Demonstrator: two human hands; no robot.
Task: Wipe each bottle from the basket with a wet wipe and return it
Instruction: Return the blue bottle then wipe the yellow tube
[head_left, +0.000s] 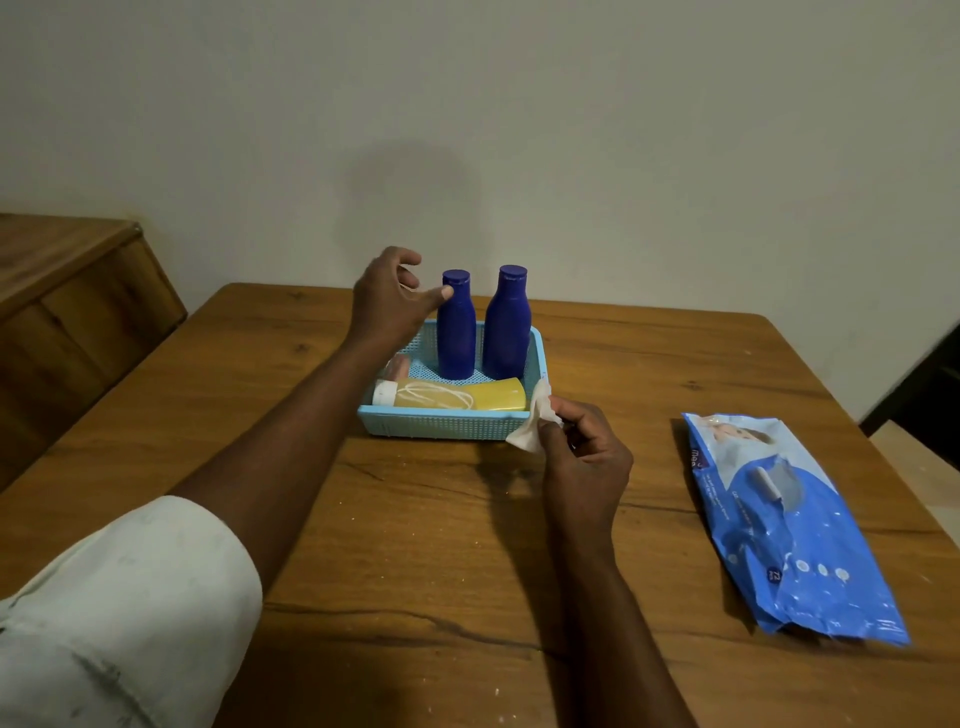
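A light blue basket (447, 423) stands on the wooden table. Two dark blue bottles stand upright in its back half, the smaller one (456, 332) on the left and the taller one (507, 327) on the right. A yellow bottle (467, 395) with a white cap lies on its side along the front. A small pinkish item (397, 366) lies at the basket's left, partly hidden by my arm. My left hand (389, 296) hovers beside the smaller blue bottle's neck, fingers spread, thumb tip at the bottle. My right hand (582, 457) pinches a white wet wipe (532, 421) by the basket's right front corner.
A blue pack of wet wipes (789, 525) lies flat on the table (415, 545) to the right. A wooden cabinet (67, 312) stands to the left. The wall runs close behind the table's far edge.
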